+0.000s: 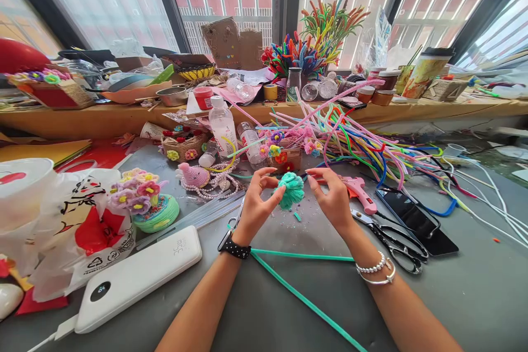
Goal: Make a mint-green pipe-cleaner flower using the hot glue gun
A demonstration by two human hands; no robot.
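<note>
My left hand [260, 198] pinches a teal pipe-cleaner flower [291, 191] between thumb and fingers, at its left side. Just right of the flower is my right hand [332, 198], its thumb and fingers apart, with nothing visible between them and not touching it. A small teal snippet [297, 216] lies on the table below the flower. Long teal pipe cleaners [305, 297] stretch over the grey tabletop beneath my wrists. Close to my right hand lie a pink glue gun [358, 192] and black-handled scissors [391, 239].
A phone [416, 220] lies right of the scissors, below a heap of coloured pipe cleaners [371, 143]. On the left are a white power bank [140, 278], a plastic bag [88, 220] and a flower ornament [142, 195]. Bottles [223, 126] stand behind my hands, before a cluttered ledge [136, 115].
</note>
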